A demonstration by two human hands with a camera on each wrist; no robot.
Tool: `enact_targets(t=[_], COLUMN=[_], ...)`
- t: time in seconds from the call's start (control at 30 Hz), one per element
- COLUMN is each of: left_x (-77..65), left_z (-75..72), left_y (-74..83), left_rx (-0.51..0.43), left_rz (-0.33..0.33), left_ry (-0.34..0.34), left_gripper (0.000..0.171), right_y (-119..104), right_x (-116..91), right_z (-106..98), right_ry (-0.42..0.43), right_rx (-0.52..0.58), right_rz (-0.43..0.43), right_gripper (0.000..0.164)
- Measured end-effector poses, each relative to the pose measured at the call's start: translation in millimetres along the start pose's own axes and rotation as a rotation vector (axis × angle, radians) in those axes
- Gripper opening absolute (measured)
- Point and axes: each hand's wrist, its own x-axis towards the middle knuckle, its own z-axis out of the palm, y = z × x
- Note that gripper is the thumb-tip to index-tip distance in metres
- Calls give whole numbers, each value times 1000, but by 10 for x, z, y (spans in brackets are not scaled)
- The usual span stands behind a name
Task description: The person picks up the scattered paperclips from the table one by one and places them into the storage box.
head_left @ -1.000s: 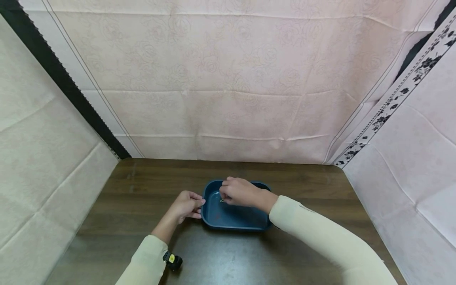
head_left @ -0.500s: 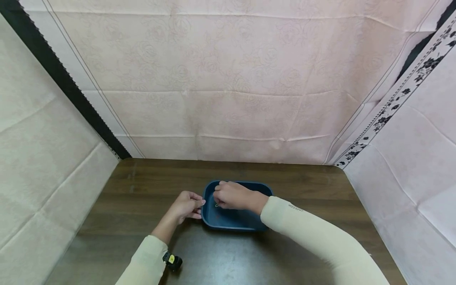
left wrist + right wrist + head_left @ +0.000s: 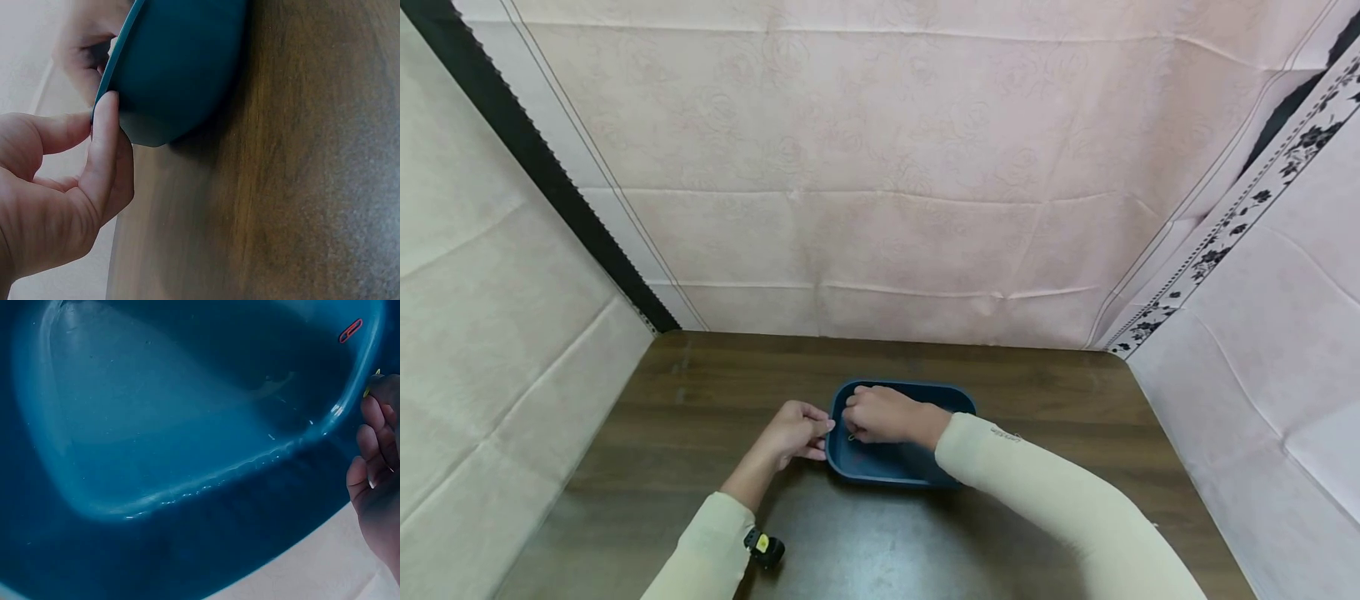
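Note:
A blue plastic basin (image 3: 887, 468) with rounded corners sits on the wooden table. My left hand (image 3: 797, 432) pinches the rim at the basin's left end, thumb on one side and fingers on the other, as the left wrist view shows. Inside the basin, my right hand (image 3: 883, 415) is low near the left end, its fingers curled. Between thumb and index finger it pinches a small yellow paper clip (image 3: 366, 392), mostly hidden by the fingertips. A red paper clip (image 3: 350, 330) lies on the basin's floor close to the right hand.
The brown wooden table (image 3: 715, 375) extends around the basin. Pale patterned cloth (image 3: 880, 167) hangs behind it, with more pale sheets on both sides. A black wrist camera (image 3: 765, 547) is strapped at the left sleeve's cuff.
My right hand has moved left and slightly nearer inside the basin, carrying the yellow paper clip. The left hand keeps its pinch on the rim.

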Motion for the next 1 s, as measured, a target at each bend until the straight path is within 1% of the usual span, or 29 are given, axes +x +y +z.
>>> enact_targets(t=[0.23,0.37,0.63,1.0], left_x=[16,27,28,8], left_z=[10,14,16,19], left_y=[9,6,-8,0], left_rx=[3,-1,-10,-11], left_rz=[1,3,6,1], left_ry=[4,7,6,9], left_gripper=[23,21,20,19], right_y=[28,26,22,38], right_x=[40,60,104,112], right_z=[26,43,106,166], right_ry=[-58,-73,-106,-103], right_rx=[7,24,32,41], right_rz=[11,-1,8,7], right_gripper=[6,6,6,6])
